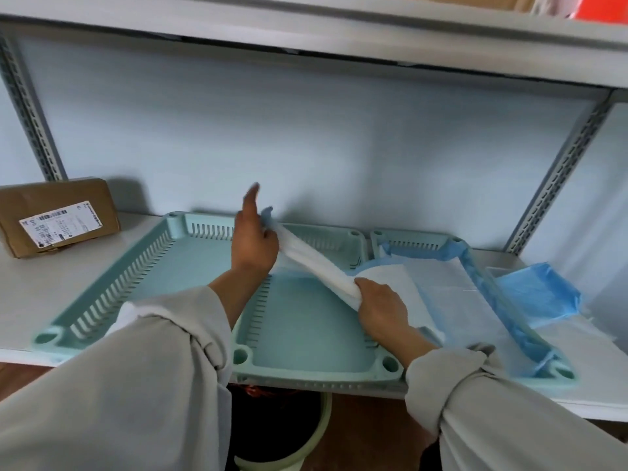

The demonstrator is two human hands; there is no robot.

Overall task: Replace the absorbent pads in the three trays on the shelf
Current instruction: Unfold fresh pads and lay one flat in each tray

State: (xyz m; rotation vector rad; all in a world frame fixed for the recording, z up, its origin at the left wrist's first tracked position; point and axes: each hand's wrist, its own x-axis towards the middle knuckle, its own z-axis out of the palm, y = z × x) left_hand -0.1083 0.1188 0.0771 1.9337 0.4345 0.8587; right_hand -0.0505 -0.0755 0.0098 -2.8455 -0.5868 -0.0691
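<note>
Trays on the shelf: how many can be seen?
3. The left tray is bare, the middle tray is bare beneath the hands, and the right tray holds a pad.

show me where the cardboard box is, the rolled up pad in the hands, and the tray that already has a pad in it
cardboard box [57, 217]: head view, on its printed label.
rolled pad [317, 266]: head view, white middle between both hands.
lined tray [413, 241]: head view, bare slotted back wall.

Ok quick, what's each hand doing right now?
Left hand: holds the upper end of the rolled pad, index finger straight.
Right hand: fingers curled round the pad's lower end.
</note>
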